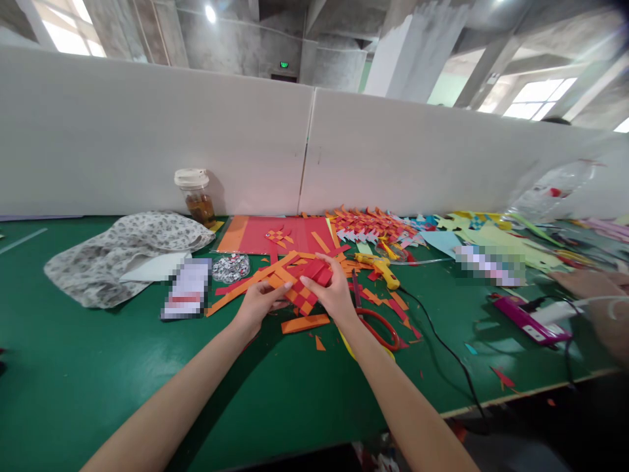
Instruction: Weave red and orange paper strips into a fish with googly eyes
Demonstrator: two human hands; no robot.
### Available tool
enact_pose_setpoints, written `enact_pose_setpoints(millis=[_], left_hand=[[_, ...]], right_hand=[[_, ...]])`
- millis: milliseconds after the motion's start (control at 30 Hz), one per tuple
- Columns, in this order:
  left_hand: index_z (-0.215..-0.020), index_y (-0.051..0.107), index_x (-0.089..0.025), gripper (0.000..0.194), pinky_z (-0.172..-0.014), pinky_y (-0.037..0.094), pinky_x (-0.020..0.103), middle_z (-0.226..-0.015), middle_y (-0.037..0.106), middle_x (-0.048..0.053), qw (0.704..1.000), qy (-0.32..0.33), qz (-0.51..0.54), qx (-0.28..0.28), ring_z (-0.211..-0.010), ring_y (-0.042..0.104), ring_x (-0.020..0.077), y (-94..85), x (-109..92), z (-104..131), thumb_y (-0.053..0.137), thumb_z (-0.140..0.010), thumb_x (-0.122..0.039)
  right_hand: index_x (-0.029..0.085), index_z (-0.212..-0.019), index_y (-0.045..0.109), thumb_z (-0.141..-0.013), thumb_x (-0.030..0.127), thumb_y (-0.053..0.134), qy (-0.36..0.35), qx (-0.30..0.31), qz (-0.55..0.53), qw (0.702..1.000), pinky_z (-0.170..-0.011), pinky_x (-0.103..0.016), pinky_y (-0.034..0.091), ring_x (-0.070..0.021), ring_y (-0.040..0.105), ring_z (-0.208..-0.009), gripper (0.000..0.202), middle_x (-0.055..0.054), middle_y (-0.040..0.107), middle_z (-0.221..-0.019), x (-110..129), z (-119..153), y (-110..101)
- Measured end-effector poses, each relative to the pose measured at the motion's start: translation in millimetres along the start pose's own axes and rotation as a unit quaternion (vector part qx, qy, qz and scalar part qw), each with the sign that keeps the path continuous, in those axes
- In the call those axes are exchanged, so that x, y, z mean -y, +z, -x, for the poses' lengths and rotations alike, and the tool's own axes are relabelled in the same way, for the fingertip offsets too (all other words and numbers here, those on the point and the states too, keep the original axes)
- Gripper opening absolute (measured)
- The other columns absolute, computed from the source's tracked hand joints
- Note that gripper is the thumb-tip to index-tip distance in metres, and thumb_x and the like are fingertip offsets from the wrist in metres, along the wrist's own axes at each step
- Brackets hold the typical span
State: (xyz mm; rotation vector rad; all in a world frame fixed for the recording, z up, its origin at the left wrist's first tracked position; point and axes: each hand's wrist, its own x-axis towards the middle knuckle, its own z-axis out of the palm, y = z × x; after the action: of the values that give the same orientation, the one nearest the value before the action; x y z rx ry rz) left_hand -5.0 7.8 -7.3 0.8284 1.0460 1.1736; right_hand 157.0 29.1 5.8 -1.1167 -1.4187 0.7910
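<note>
Between my two hands is a woven piece of red and orange paper strips (pixel 301 298), checkered at its lower part, with long strip ends sticking out to the left and top. My left hand (pixel 263 301) pinches its left edge with thumb and fingers. On the right side my right hand (pixel 334 288) grips it, thumb on top of the weave. Loose orange strips (pixel 304 324) lie just below on the green table. Scissors with red and yellow handles (pixel 381 328) rest partly hidden under my right forearm. A finished checkered paper fish (pixel 279 237) lies behind my hands.
A yellow glue gun (pixel 381 267) with a black cord lies to the right, near a purple power strip (pixel 531 319). Woven paper fish (pixel 373 226) are piled behind. To the left are googly eyes (pixel 230 267), a phone (pixel 187 288), a cloth (pixel 122 255) and a drink cup (pixel 196 196).
</note>
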Motion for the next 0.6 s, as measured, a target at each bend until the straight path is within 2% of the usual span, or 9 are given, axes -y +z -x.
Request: enact_pose_setpoints(millis=[167, 267, 400, 467, 600], left_hand=[[-0.087, 0.063, -0.016, 0.042, -0.065, 0.055, 0.024, -0.082, 0.068, 0.002, 1.0, 0.005, 0.028, -0.005, -0.069, 0.065, 0.0129, 1.1, -0.1, 0.7, 0.082, -0.054, -0.032], [-0.084, 0.06, -0.016, 0.04, -0.061, 0.052, 0.02, -0.075, 0.066, 0.0, 0.999, 0.035, 0.037, 0.0, -0.065, 0.063, 0.0101, 2.8, -2.4, 1.9, 0.081, -0.055, -0.033], [-0.076, 0.056, -0.016, 0.036, -0.052, 0.047, 0.016, -0.066, 0.063, -0.003, 0.998, 0.064, -0.026, -0.004, -0.057, 0.059, 0.0079, 1.0, -3.4, 0.4, 0.081, -0.055, -0.033], [-0.073, 0.055, -0.016, 0.034, -0.051, 0.047, 0.017, -0.064, 0.062, -0.004, 0.996, 0.068, -0.065, 0.011, -0.055, 0.059, 0.008, -1.4, -3.0, -1.2, 0.08, -0.056, -0.033], [-0.07, 0.053, -0.017, 0.031, -0.049, 0.047, 0.018, -0.058, 0.059, -0.006, 0.987, 0.103, -0.119, 0.032, -0.05, 0.056, 0.0085, -6.4, -4.0, -3.8, 0.078, -0.058, -0.032]], right_hand=[[0.023, -0.117, 0.049, -0.064, 0.035, 0.072, -0.005, 0.019, 0.009, 1.0, -0.091, -0.04, 0.046, -0.0227, 0.058, -0.102, 0.059, -0.006, 0.059, -0.114, 1.6, 1.6, 0.8], [0.023, -0.116, 0.049, -0.062, 0.036, 0.074, -0.004, 0.024, 0.011, 1.0, -0.092, -0.04, 0.046, -0.0229, 0.058, -0.104, 0.061, -0.006, 0.058, -0.117, 1.7, 2.3, 1.6], [0.024, -0.121, 0.046, -0.061, 0.034, 0.075, 0.012, 0.046, 0.004, 0.999, -0.086, -0.04, 0.049, -0.0217, 0.063, -0.093, 0.067, -0.005, 0.063, -0.105, 4.6, 2.3, 0.0], [0.025, -0.121, 0.046, -0.063, 0.033, 0.073, 0.007, 0.057, 0.006, 0.998, -0.085, -0.041, 0.049, -0.0219, 0.063, -0.091, 0.065, -0.005, 0.065, -0.102, 5.0, 1.2, -1.9], [0.025, -0.114, 0.052, -0.063, 0.034, 0.073, -0.033, 0.077, 0.055, 0.995, -0.097, -0.044, 0.04, -0.0236, 0.056, -0.108, 0.055, -0.006, 0.059, -0.118, 3.2, -2.1, -5.9]])
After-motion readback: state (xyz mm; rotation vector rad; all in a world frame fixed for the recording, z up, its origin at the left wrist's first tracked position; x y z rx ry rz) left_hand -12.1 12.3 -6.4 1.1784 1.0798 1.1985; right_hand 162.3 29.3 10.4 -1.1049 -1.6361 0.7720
